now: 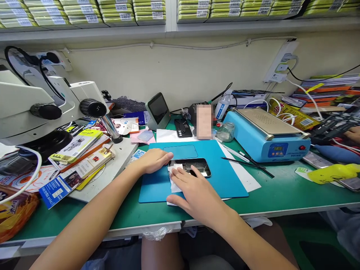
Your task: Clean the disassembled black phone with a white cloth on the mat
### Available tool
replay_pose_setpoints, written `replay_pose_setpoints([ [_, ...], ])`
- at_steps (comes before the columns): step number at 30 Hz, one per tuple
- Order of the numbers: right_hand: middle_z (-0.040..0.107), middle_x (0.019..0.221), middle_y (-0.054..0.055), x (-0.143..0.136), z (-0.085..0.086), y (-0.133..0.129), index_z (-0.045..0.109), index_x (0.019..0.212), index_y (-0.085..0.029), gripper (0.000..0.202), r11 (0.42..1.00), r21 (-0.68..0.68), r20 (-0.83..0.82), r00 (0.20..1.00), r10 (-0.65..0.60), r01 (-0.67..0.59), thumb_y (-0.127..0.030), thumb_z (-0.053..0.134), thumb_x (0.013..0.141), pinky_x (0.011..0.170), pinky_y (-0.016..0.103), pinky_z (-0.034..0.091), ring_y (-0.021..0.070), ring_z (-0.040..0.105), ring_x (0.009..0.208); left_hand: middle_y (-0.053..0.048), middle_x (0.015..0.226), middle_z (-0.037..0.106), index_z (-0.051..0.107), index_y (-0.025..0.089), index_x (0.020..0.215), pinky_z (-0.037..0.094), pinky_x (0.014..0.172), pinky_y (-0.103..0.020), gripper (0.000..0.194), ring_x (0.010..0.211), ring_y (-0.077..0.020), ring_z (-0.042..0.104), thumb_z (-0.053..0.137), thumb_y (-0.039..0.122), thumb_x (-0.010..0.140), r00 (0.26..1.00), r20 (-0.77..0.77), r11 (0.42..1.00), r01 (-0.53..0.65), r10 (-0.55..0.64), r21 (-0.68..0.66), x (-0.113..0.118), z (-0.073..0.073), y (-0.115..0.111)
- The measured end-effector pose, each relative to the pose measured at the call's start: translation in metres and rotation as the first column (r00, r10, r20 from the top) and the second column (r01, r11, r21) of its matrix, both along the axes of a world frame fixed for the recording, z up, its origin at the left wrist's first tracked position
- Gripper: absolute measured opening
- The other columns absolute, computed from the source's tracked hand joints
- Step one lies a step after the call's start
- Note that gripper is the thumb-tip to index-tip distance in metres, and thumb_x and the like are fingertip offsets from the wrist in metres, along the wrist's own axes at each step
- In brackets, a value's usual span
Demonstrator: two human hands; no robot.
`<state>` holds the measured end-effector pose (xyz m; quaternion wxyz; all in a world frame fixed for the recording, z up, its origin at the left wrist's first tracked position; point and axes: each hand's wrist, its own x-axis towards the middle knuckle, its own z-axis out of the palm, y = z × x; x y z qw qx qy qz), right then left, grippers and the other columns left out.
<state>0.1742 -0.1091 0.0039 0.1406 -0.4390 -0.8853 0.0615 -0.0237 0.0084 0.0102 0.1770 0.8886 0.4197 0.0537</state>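
Note:
A phone point(204, 167) with a dark, reflective face lies crosswise on the blue mat point(227, 183). My left hand point(154, 160) rests at the phone's left end, its thumb pointing right at the upper corner and its other fingers close together; whether they grip the edge is hidden. A white wipe point(174, 186) lies over the left part of the phone. My right hand point(191, 185) presses flat on the wipe with its fingers stretched out and its thumb apart, over the mat. Above the phone, a thin rectangular outline point(181, 151) shows on the mat.
At the right stand a blue heating machine point(250, 140), a glass jar point(225, 132) and dark tweezers point(250, 163). A microscope point(53, 108) and piled packets point(77, 145) fill the left. Behind are a small display point(159, 108) and a black phone back point(183, 128). Another person's hand point(353, 134) shows far right.

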Motion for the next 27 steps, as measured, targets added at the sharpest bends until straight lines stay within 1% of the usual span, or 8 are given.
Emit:
replay_pose_setpoints([
  [4, 0.055, 0.148, 0.012, -0.008, 0.001, 0.009, 0.058, 0.140, -0.016, 0.057, 0.999, -0.004, 0.026, 0.999, -0.032, 0.032, -0.056, 0.041, 0.104, 0.121, 0.055, 0.032, 0.0281, 0.047, 0.142, -0.007, 0.077, 0.068, 0.058, 0.021, 0.071, 0.038, 0.067, -0.033, 0.067, 0.073, -0.0229, 0.058, 0.008, 0.055, 0.100, 1.000, -0.003, 1.000, 0.002, -0.002, 0.008, -0.001, -0.003, 0.001],
  [6, 0.055, 0.148, 0.013, -0.014, 0.001, 0.012, 0.057, 0.141, -0.015, 0.058, 0.999, 0.005, 0.042, 0.998, -0.048, 0.048, -0.056, 0.042, 0.103, 0.121, 0.054, 0.031, 0.0282, 0.047, 0.142, -0.007, 0.077, 0.067, 0.057, 0.021, 0.071, 0.037, 0.067, -0.033, 0.067, 0.073, -0.0228, 0.058, 0.007, 0.055, 0.100, 1.000, -0.004, 1.000, 0.004, -0.004, 0.012, 0.000, -0.004, 0.002],
  [10, 0.052, 0.150, 0.017, -0.018, -0.003, 0.003, 0.056, 0.141, -0.009, 0.061, 0.996, 0.066, 0.069, 0.996, -0.062, 0.057, -0.055, 0.045, 0.103, 0.123, 0.052, 0.029, 0.0287, 0.046, 0.142, -0.007, 0.076, 0.067, 0.055, 0.021, 0.070, 0.036, 0.066, -0.033, 0.065, 0.072, -0.0225, 0.057, 0.009, 0.055, 0.100, 1.000, -0.007, 1.000, 0.002, -0.002, 0.007, 0.001, -0.003, 0.001],
  [12, 0.052, 0.150, 0.017, -0.016, -0.004, -0.002, 0.056, 0.141, -0.010, 0.060, 0.996, 0.078, 0.075, 0.996, -0.057, 0.051, -0.055, 0.044, 0.103, 0.124, 0.052, 0.027, 0.0285, 0.047, 0.142, -0.007, 0.076, 0.067, 0.055, 0.020, 0.069, 0.035, 0.066, -0.033, 0.065, 0.071, -0.0225, 0.058, 0.010, 0.055, 0.100, 1.000, -0.009, 1.000, -0.003, 0.003, 0.001, 0.001, -0.002, 0.000],
  [17, 0.054, 0.148, 0.015, -0.017, -0.001, 0.009, 0.056, 0.142, -0.012, 0.061, 0.997, 0.021, 0.082, 0.994, -0.075, 0.073, -0.057, 0.042, 0.103, 0.121, 0.055, 0.031, 0.0298, 0.047, 0.141, -0.008, 0.079, 0.069, 0.056, 0.020, 0.071, 0.036, 0.067, -0.033, 0.064, 0.075, -0.0236, 0.059, 0.011, 0.056, 0.100, 1.000, -0.013, 1.000, -0.017, 0.017, -0.003, 0.001, -0.002, 0.000],
  [20, 0.057, 0.145, 0.017, -0.022, 0.004, 0.011, 0.057, 0.140, -0.010, 0.060, 0.997, 0.027, 0.116, 0.991, -0.073, 0.070, -0.055, 0.045, 0.103, 0.122, 0.053, 0.030, 0.0296, 0.050, 0.139, -0.008, 0.080, 0.069, 0.056, 0.020, 0.071, 0.036, 0.067, -0.033, 0.064, 0.076, -0.0236, 0.059, 0.011, 0.055, 0.101, 1.000, -0.015, 1.000, -0.020, 0.020, -0.002, 0.002, -0.002, 0.000],
  [24, 0.060, 0.140, 0.022, -0.027, 0.007, 0.004, 0.062, 0.135, -0.005, 0.063, 0.996, 0.057, 0.170, 0.982, -0.082, 0.074, -0.057, 0.049, 0.101, 0.122, 0.051, 0.029, 0.0315, 0.057, 0.132, -0.007, 0.075, 0.067, 0.054, 0.020, 0.069, 0.035, 0.065, -0.033, 0.064, 0.071, -0.0226, 0.058, 0.010, 0.054, 0.100, 1.000, -0.023, 1.000, -0.014, 0.014, -0.008, 0.002, 0.000, -0.001],
  [27, 0.058, 0.143, 0.020, -0.026, 0.008, 0.008, 0.059, 0.137, -0.005, 0.062, 0.996, 0.015, 0.144, 0.986, -0.086, 0.085, -0.055, 0.050, 0.101, 0.122, 0.053, 0.030, 0.0301, 0.053, 0.136, -0.007, 0.077, 0.068, 0.055, 0.020, 0.070, 0.034, 0.065, -0.032, 0.063, 0.072, -0.0232, 0.058, 0.011, 0.055, 0.100, 0.999, -0.029, 1.000, -0.023, 0.023, -0.010, 0.002, 0.000, -0.001],
])
